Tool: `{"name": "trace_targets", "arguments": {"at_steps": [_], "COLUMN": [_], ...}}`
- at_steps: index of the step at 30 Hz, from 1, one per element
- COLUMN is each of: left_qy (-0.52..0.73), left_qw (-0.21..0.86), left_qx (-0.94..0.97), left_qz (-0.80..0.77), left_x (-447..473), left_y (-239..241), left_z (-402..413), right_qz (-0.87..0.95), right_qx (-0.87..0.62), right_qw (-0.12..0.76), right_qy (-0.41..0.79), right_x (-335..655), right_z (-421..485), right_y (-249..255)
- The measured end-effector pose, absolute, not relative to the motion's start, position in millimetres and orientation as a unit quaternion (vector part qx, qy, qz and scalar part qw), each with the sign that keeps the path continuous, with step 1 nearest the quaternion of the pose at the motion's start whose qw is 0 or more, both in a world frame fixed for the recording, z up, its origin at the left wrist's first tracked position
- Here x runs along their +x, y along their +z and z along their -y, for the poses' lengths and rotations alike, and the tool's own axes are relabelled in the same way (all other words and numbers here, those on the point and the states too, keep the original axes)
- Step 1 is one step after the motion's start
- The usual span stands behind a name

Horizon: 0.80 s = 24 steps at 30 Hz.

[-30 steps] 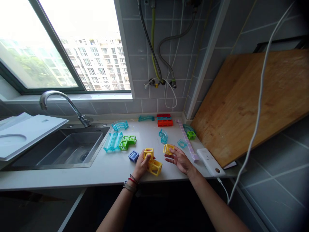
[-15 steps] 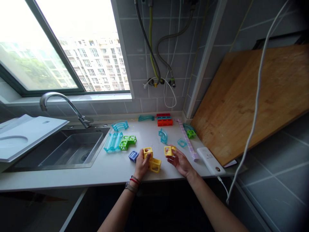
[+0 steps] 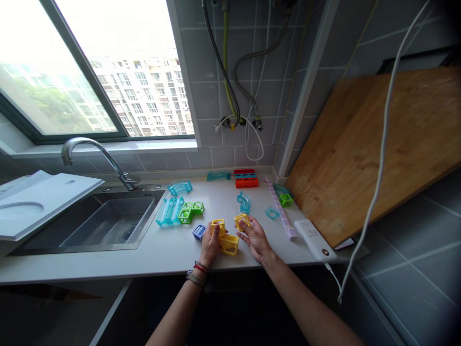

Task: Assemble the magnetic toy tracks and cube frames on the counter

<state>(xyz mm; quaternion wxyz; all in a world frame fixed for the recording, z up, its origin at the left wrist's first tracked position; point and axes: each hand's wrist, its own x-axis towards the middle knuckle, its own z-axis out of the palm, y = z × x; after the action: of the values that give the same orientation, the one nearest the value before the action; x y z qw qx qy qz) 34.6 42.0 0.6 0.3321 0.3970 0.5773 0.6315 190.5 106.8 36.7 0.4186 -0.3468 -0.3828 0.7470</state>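
Note:
My left hand (image 3: pixel 210 244) is closed around a joined group of yellow hollow toy blocks (image 3: pixel 229 244) near the counter's front edge. Between the thumb and fingers of my right hand (image 3: pixel 257 240) is a single yellow hollow block (image 3: pixel 242 222), tilted and a short gap to the right of the group. A blue-purple block (image 3: pixel 198 232) lies just left of my left hand. Behind it sit joined green blocks (image 3: pixel 192 210), touching or close to clear teal track pieces (image 3: pixel 170 211). A curved teal piece (image 3: pixel 244 202) lies beyond my right hand.
Red and teal blocks (image 3: pixel 246 179) stand by the back wall. A pale purple strip (image 3: pixel 280 209), a green block (image 3: pixel 285 200) and a white power bank (image 3: pixel 312 239) lie to the right, beside a leaning wooden board (image 3: pixel 382 144). The sink (image 3: pixel 140 235) is at left.
My right hand has moved left with its yellow block, which is now tilted and closer to the group. My left hand and its blocks have shifted slightly left.

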Motion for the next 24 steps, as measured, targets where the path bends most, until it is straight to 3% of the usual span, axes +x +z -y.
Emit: {"name": "trace_targets", "arguments": {"at_steps": [9,24], "left_qy": [0.626,0.612], "left_qw": [0.259,0.243], "left_qx": [0.412,0.418], "left_qz": [-0.609,-0.625], "left_x": [32,30], "left_y": [-4,-9], "left_z": [-45,-47], "right_qz": [0.452,0.502], "right_qx": [-0.346,-0.323], "right_qw": [0.473,0.424], "right_qy": [0.672,0.681], "right_x": [154,162], "right_z": [-97,-101], "right_y": [32,17]}}
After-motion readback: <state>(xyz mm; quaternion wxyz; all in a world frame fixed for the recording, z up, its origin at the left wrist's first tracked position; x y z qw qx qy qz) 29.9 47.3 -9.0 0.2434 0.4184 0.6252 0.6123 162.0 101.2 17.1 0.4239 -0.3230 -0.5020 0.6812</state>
